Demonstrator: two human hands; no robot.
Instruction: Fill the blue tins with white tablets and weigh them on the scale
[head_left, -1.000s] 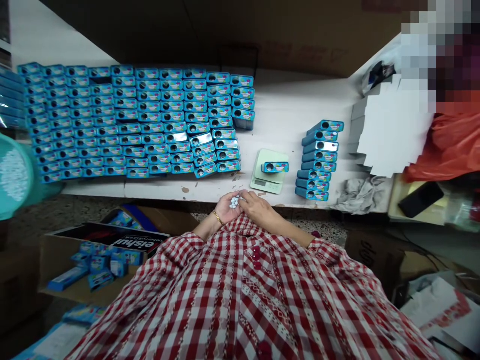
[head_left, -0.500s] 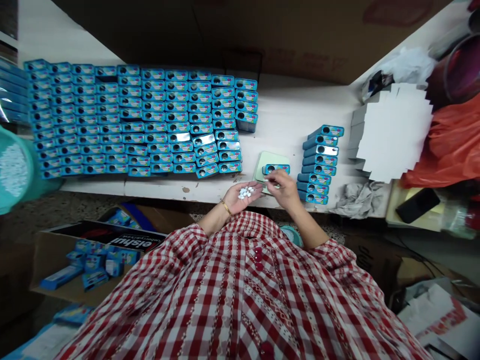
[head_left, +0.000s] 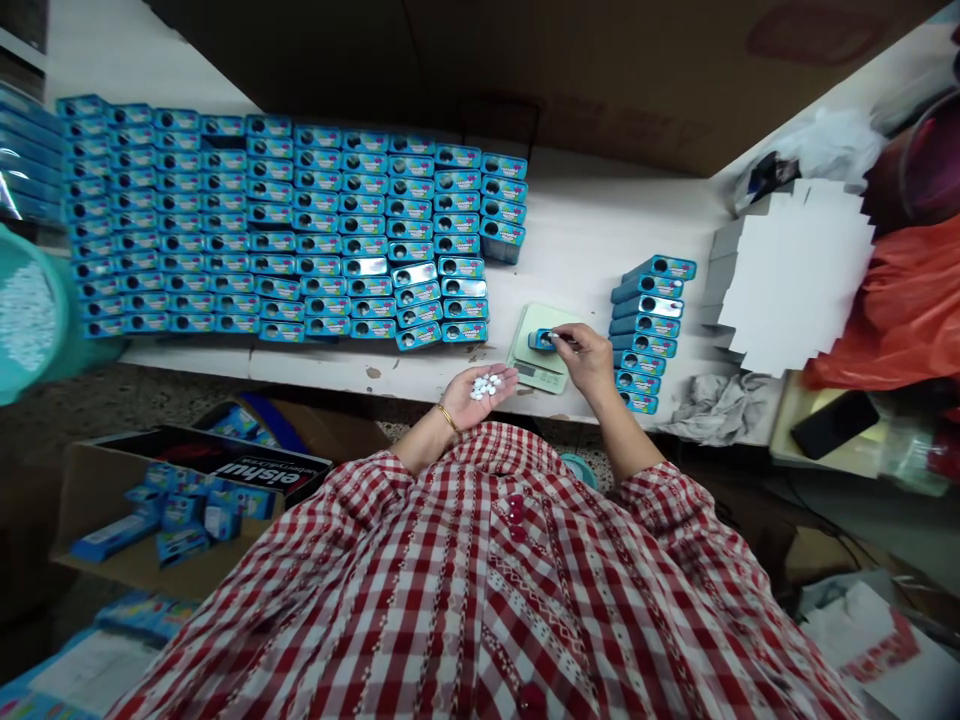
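Palm up, my left hand (head_left: 480, 394) is cupped at the table's front edge, holding a small heap of white candies (head_left: 487, 386). A light green kitchen scale (head_left: 534, 374) lies just beyond it, with a small blue tin (head_left: 541, 340) standing on its plate. Over this tin my right hand (head_left: 589, 358) is closed in a pinch, a white candy (head_left: 553, 337) at its fingertips beside the round opening. The fingers hide the right part of the tin.
Rows of blue tins (head_left: 300, 230) fill the left of the table (head_left: 570, 225). A shorter column of tins (head_left: 646, 335) stands right of the scale. Further right are white cartons (head_left: 799, 280) and crumpled paper (head_left: 720, 408). A turquoise tub (head_left: 67, 320) of candies stands far left.
My right hand has moved a little right and up, bringing the pinched candy from the tin's lower left to its opening. The scale's display now shows. My left hand stays palm up.
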